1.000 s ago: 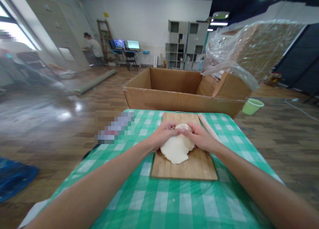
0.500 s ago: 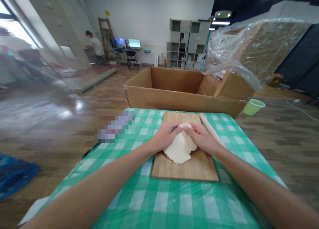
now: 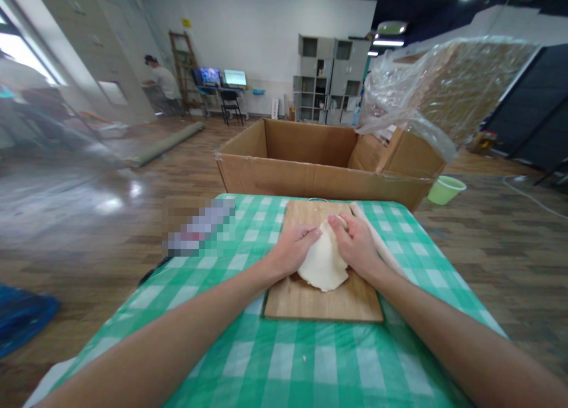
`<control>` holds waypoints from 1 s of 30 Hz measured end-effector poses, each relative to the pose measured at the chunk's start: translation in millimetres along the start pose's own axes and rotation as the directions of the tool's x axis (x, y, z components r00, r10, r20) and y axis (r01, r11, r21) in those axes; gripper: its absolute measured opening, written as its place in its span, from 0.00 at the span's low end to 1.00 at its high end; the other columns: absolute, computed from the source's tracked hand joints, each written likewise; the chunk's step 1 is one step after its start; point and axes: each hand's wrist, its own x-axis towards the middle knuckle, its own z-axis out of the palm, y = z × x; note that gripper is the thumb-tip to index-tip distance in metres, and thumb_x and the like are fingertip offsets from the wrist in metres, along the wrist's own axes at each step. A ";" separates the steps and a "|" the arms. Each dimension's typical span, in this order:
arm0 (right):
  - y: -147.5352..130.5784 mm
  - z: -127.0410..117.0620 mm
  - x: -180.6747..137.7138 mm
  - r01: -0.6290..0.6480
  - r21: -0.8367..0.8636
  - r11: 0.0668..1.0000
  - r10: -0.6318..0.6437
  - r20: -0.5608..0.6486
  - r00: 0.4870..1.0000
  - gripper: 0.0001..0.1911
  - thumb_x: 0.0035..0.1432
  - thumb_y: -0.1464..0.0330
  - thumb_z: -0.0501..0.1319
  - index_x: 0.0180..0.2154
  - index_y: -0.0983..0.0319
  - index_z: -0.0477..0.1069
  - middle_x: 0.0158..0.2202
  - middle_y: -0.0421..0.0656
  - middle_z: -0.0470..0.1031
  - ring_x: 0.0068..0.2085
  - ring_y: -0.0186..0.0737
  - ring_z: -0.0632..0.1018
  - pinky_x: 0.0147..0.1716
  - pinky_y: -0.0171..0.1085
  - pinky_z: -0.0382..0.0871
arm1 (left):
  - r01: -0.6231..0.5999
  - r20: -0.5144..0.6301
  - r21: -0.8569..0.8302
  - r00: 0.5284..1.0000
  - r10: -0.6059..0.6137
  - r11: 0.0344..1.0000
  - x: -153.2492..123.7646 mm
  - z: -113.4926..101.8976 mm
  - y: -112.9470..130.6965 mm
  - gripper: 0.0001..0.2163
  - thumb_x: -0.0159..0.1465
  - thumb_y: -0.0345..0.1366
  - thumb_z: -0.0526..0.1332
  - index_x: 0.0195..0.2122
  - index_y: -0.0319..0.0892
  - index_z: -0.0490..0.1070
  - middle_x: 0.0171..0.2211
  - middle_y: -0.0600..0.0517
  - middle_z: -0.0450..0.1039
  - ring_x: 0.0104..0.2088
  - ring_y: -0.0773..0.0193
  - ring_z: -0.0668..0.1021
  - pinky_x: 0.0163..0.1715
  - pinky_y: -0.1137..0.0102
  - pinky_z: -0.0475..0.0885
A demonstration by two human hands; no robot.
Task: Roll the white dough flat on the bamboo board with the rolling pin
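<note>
A pale sheet of dough (image 3: 325,264) lies on a wooden cutting board (image 3: 310,301) on the table with the green-and-white checked cloth (image 3: 284,360). My left hand (image 3: 293,248) grips the dough's left edge with curled fingers. My right hand (image 3: 355,245) grips the right edge and the far tip, which is lifted and bunched into a cone between both hands. The near rim of the dough rests on the board. A wooden rolling pin (image 3: 377,239) lies on the cloth just right of my right hand, partly hidden by it.
A large open cardboard box (image 3: 319,159) stands just beyond the table's far edge, with a plastic-wrapped bundle (image 3: 444,94) over its right side. A green bucket (image 3: 446,189) sits on the wood floor at right. A person stands far back left by desks with monitors.
Both hands have drawn the dough's sides inward and lifted its far edge, so the flat round has become a narrower, bunched cone.
</note>
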 end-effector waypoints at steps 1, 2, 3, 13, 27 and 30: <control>0.4 -1.0 0.7 -0.002 -0.001 1.000 0.002 -0.007 1.000 0.25 0.71 0.52 0.56 0.24 0.56 0.59 0.21 0.35 0.59 0.24 0.36 0.62 0.25 0.39 0.50 | 0.010 0.015 -0.020 1.000 -0.010 1.000 0.1 -0.6 -0.8 0.19 0.68 0.50 0.59 0.32 0.39 0.77 0.29 0.48 0.78 0.29 0.60 0.77 0.27 0.69 0.66; 0.8 -1.9 1.4 0.004 -0.001 1.000 -0.004 -0.009 1.000 0.25 0.71 0.52 0.56 0.24 0.56 0.58 0.21 0.35 0.59 0.24 0.35 0.62 0.25 0.39 0.51 | 0.009 0.023 -0.042 1.000 -0.008 0.999 0.2 -1.1 -1.0 0.18 0.68 0.49 0.59 0.33 0.39 0.77 0.31 0.47 0.79 0.31 0.59 0.78 0.28 0.69 0.67; 1.2 -2.6 2.0 0.015 0.002 1.000 -0.015 -0.009 1.000 0.25 0.71 0.51 0.56 0.24 0.56 0.58 0.20 0.35 0.59 0.24 0.35 0.62 0.25 0.39 0.51 | -0.002 0.024 -0.065 1.000 0.003 0.998 0.4 -1.6 -0.6 0.17 0.68 0.49 0.60 0.34 0.39 0.78 0.32 0.47 0.80 0.33 0.59 0.79 0.30 0.69 0.69; -2.9 -8.5 1.9 -0.176 0.261 0.949 0.162 0.071 0.984 0.24 0.59 0.46 0.67 0.30 0.60 0.72 0.23 0.37 0.70 0.22 0.34 0.67 0.19 0.34 0.59 | 0.082 0.061 -0.198 0.996 -0.071 0.977 -1.6 -6.2 5.8 0.22 0.58 0.54 0.73 0.35 0.39 0.74 0.29 0.51 0.76 0.28 0.65 0.76 0.25 0.74 0.66; -6.5 -10.4 0.3 -0.092 0.064 0.994 0.072 0.260 0.963 0.25 0.70 0.47 0.55 0.30 0.58 0.70 0.27 0.41 0.75 0.30 0.42 0.74 0.26 0.39 0.64 | -0.041 -0.046 -0.110 0.998 0.036 0.993 0.0 -1.2 8.6 0.21 0.63 0.55 0.69 0.38 0.39 0.77 0.32 0.50 0.79 0.30 0.64 0.77 0.27 0.72 0.68; -4.8 -8.1 0.1 -0.073 0.029 0.997 0.064 0.251 0.966 0.28 0.71 0.45 0.53 0.29 0.58 0.70 0.28 0.42 0.76 0.31 0.44 0.75 0.26 0.39 0.63 | -0.042 -0.031 -0.127 0.999 0.039 0.991 -0.5 -1.0 8.1 0.20 0.64 0.54 0.68 0.38 0.39 0.77 0.30 0.51 0.78 0.28 0.65 0.76 0.26 0.73 0.67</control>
